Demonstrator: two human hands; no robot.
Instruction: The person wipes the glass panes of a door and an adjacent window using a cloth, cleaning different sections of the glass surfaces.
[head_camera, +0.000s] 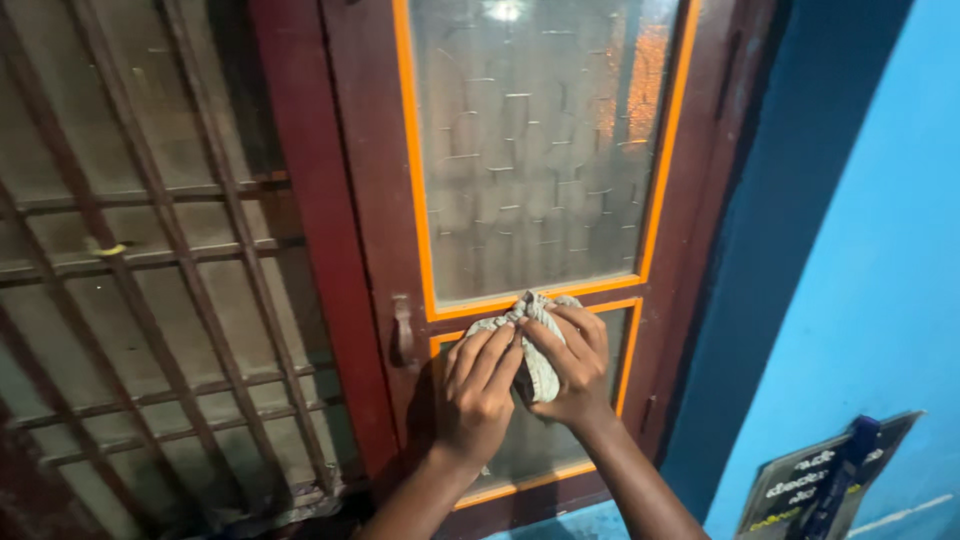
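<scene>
Both the left hand (478, 385) and the right hand (568, 368) have their fingers curled around a crumpled grey cloth (531, 335), pressing it against the frosted glass of the dark red window frame (352, 250).

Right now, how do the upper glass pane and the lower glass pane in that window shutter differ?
The upper glass pane is the larger and fully exposed; the lower glass pane is smaller and mostly hidden behind both hands. The left hand and right hand press a crumpled grey cloth at the lower pane's top edge; nothing touches the upper. Both are frosted, patterned glass with orange trim in a dark red frame.
</scene>
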